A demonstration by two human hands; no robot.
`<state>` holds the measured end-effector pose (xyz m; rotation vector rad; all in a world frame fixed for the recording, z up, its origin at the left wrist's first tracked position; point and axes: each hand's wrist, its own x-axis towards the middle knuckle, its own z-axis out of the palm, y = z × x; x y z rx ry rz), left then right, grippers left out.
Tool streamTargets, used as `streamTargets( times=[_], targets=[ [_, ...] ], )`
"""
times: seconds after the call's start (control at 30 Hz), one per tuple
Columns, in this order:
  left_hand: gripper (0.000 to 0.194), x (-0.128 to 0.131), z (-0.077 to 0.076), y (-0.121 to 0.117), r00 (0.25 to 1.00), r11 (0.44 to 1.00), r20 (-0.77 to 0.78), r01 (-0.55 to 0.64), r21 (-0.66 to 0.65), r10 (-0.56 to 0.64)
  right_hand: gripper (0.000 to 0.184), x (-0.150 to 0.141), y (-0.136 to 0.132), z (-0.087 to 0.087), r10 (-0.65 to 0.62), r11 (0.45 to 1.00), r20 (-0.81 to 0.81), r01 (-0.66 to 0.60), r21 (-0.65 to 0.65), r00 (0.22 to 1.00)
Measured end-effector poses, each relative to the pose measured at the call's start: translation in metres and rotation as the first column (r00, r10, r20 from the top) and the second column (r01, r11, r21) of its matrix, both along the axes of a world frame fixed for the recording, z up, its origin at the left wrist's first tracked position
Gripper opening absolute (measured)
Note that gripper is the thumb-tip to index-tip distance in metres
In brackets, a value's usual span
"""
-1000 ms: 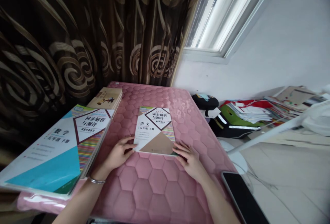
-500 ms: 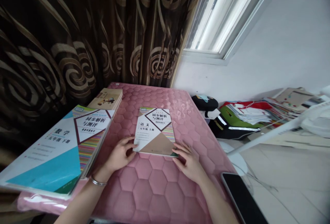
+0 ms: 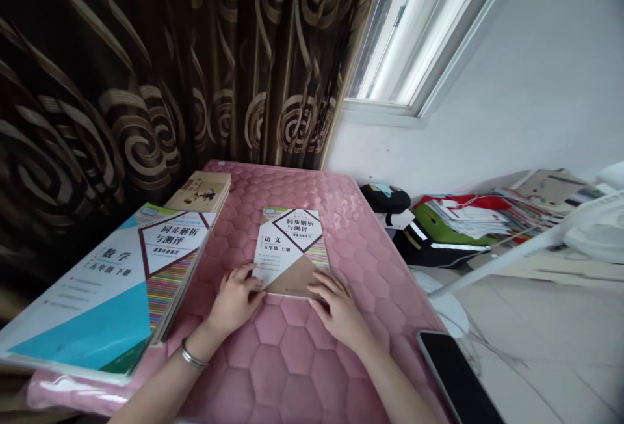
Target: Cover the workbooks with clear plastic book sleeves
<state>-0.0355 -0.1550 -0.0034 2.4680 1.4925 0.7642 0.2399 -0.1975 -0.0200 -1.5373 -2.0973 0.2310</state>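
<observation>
A workbook (image 3: pixel 292 242) with a white and brown cover lies face up and shut on a pink quilted table cover (image 3: pixel 285 372). My left hand (image 3: pixel 237 298) rests at its lower left corner, fingertips on the cover and thumb by the bottom edge. At the lower right corner, my right hand (image 3: pixel 340 310) lies with its fingers spread over the cover and its thumb just below the edge. Neither hand grips the workbook. A silver bangle (image 3: pixel 193 355) circles my left wrist.
To the left, a stack topped by a blue and white workbook (image 3: pixel 97 307) stands before tan books (image 3: pixel 199 191). A phone (image 3: pixel 458 375) lies at the right edge. Beyond are a white fan (image 3: pixel 507 255), a black and green bag (image 3: pixel 439 235) and a dark curtain (image 3: pixel 244 86).
My right hand has slid left and further onto the workbook's lower right corner. My left hand has shifted slightly right, its fingertips now over the cover's edge. The workbook has barely moved.
</observation>
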Motion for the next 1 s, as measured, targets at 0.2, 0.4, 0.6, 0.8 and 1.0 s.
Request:
streamTargets(
  times=[0.2,0.4,0.6,0.8,1.0],
  targets=[
    [0.012,0.004,0.005,0.012,0.988,0.984,0.06,-0.137,-0.113,0.144,0.024,0.015,0.004,0.008,-0.078,0.996,0.021,0.079,-0.041,0.997],
    [0.02,0.021,-0.003,0.028,0.96,0.942,0.033,-0.266,-0.203,0.278,0.018,-0.008,0.049,0.024,-0.097,0.99,0.16,0.112,-0.084,0.982],
    [0.025,0.02,0.006,0.014,0.953,0.933,-0.089,-0.303,-0.193,0.291,0.014,-0.013,0.117,0.029,-0.085,0.981,0.244,0.124,-0.148,0.966],
    [0.031,0.064,0.017,-0.021,0.946,0.993,-0.302,-0.119,0.018,0.118,0.019,-0.024,0.186,0.033,-0.077,0.968,0.285,0.139,-0.207,0.956],
    [0.029,0.082,-0.005,-0.028,0.968,0.994,-0.245,0.031,-0.101,-0.055,0.032,-0.023,0.229,0.028,-0.091,0.959,0.305,0.166,-0.229,0.948]
  ],
)
